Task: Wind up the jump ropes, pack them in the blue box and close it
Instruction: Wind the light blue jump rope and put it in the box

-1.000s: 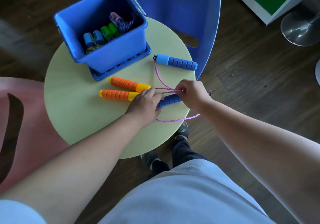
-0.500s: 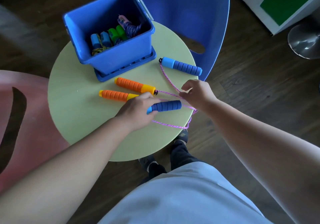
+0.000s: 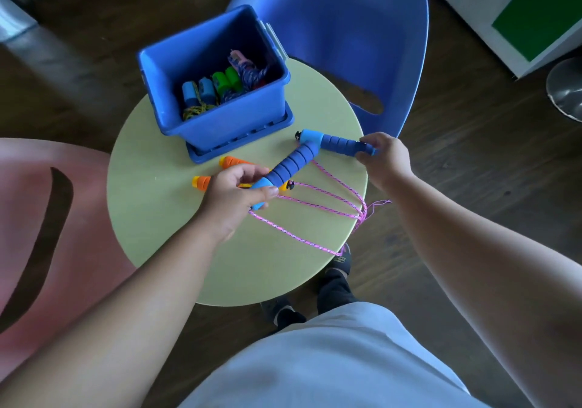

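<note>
A jump rope with two ribbed blue foam handles and a thin pink cord point(image 3: 327, 193) is spread over the right half of the round pale-green table point(image 3: 151, 218). The left hand point(image 3: 234, 191) is closed around the near end of one blue handle point(image 3: 291, 165), lifted and slanting from near-left up to far-right. The right hand point(image 3: 385, 158) pinches the right end of the other blue handle point(image 3: 338, 144), whose long axis runs left to right near the table's far-right rim. The two handles' cord ends almost meet. The cord lies in several long loops that fan rightward to the table's right edge, where they bunch and spill over. Two orange ribbed handles point(image 3: 233, 163) lie partly under the left hand. Just beyond them stands the open blue plastic box point(image 3: 217, 124), resting on its blue lid point(image 3: 242, 144), with wound ropes inside point(image 3: 217, 87). The table's near and left parts are bare. A blue chair point(image 3: 362, 29) stands far right, a pink chair point(image 3: 47, 218) left. No writing is legible.
</note>
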A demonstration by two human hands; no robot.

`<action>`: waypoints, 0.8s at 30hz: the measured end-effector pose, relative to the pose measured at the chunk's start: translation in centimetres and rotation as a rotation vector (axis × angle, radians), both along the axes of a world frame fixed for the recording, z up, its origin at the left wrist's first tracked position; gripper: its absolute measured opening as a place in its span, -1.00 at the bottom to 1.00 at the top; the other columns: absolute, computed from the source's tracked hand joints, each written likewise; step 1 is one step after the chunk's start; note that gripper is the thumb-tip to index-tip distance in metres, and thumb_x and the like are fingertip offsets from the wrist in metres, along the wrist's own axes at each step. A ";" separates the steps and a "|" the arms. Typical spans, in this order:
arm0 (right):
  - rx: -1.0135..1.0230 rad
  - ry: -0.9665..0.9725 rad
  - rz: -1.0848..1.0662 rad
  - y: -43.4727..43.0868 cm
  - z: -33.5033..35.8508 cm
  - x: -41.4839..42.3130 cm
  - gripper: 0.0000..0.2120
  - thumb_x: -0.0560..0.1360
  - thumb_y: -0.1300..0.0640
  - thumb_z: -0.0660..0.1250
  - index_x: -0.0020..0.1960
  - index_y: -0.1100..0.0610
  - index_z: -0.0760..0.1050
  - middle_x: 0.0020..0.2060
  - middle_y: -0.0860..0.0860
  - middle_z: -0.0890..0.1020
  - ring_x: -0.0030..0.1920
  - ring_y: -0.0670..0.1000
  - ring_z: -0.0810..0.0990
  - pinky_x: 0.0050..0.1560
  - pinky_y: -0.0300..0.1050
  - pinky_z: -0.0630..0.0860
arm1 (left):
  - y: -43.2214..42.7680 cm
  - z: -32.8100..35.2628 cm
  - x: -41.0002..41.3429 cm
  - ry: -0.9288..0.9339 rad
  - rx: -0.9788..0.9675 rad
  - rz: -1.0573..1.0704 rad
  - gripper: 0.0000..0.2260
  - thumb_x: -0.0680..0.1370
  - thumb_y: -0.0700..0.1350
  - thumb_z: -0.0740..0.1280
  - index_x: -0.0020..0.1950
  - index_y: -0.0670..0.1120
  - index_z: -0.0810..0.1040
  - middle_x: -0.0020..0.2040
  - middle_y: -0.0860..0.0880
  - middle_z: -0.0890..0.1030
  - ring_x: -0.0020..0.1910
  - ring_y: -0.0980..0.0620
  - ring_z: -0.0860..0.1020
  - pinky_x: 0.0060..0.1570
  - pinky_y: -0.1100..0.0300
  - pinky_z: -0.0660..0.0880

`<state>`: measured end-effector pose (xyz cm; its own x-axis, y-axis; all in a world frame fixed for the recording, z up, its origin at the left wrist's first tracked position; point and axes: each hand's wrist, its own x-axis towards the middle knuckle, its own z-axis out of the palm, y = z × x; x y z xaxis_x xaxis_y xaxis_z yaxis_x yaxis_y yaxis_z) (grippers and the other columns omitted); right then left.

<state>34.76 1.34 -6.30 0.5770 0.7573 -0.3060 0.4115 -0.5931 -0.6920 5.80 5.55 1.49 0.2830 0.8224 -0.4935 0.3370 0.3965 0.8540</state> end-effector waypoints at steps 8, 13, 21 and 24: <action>0.432 0.196 -0.062 -1.9 8.3 -0.7 -0.73 0.43 0.17 0.55 0.08 0.03 0.58 -0.08 -0.02 0.64 -0.20 0.02 0.64 -0.03 -0.03 0.65 | 0.1 4.2 2.5 -0.307 -0.018 0.020 -0.70 0.50 -0.27 0.48 0.21 -0.10 0.63 -0.02 -0.03 0.68 -0.13 0.03 0.64 -0.20 0.18 0.52; 0.489 0.249 0.107 -1.9 14.9 -2.1 -0.59 0.39 0.02 0.53 0.21 0.05 0.59 -0.11 -0.09 0.61 -0.24 0.02 0.57 -0.10 0.07 0.63 | 0.0 7.2 4.7 -0.282 0.195 -0.189 -0.69 0.56 -0.23 0.46 0.30 -0.06 0.64 0.13 -0.02 0.74 0.03 0.10 0.67 -0.05 0.28 0.57; 0.573 0.357 0.216 -3.8 21.8 -2.1 -0.65 0.46 0.10 0.50 0.23 0.07 0.60 -0.17 0.01 0.52 -0.32 0.04 0.52 -0.26 -0.04 0.54 | 0.0 10.7 6.7 -0.412 0.244 -0.324 -0.73 0.57 -0.25 0.43 0.25 -0.04 0.67 0.13 -0.06 0.72 -0.03 -0.04 0.66 -0.13 0.14 0.58; 0.608 0.394 0.158 -5.1 23.1 -2.3 -0.64 0.43 0.08 0.49 0.21 0.07 0.63 -0.15 0.07 0.53 -0.37 0.02 0.49 -0.24 -0.03 0.53 | -0.5 11.2 7.0 -0.481 0.240 -0.252 -0.79 0.50 -0.21 0.50 0.08 -0.06 0.58 0.10 -0.06 0.70 0.00 -0.07 0.66 -0.16 0.15 0.58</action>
<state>32.47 -3.73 16.81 0.3808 0.9241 0.0324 0.1133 -0.0119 -0.9935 12.81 5.06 12.71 0.6303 0.7732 -0.0701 -0.0516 0.1318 0.9899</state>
